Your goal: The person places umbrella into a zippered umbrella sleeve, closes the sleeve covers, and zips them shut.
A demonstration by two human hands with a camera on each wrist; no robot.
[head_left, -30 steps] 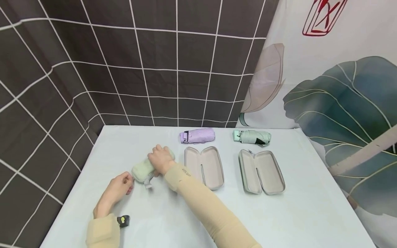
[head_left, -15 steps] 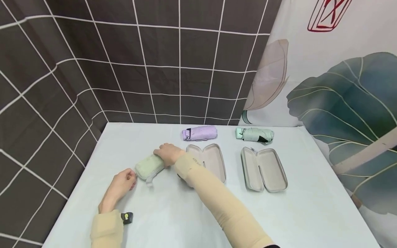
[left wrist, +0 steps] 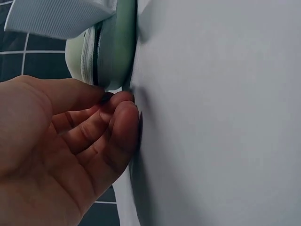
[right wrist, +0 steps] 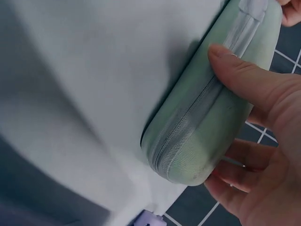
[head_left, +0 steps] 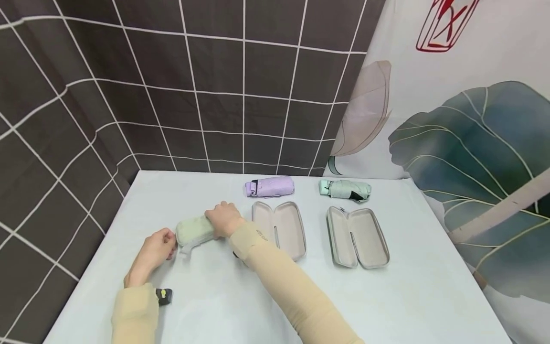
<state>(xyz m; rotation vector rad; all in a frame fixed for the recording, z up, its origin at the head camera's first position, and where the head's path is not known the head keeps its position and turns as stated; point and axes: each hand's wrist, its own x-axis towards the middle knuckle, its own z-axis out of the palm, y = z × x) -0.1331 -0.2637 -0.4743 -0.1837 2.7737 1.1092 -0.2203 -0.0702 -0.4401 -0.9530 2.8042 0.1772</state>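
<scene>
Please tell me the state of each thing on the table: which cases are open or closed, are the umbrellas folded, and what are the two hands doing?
Green case: zipped closed, lying on the table.
Middle case: open, empty.
Right case: open, empty.
Purple umbrella: folded.
Green umbrella: folded.
Right hand: grips the green case.
Left hand: curled fingers at the case's end.

From the head view, the right hand [head_left: 222, 218] covers the far end of the green case [head_left: 194, 230], so that end cannot be read. The near open case [head_left: 287, 228] is partly behind the sleeve [head_left: 275, 267] (its lower left corner). The left wrist view crops the case's strap [left wrist: 56, 16] at the top edge.
</scene>
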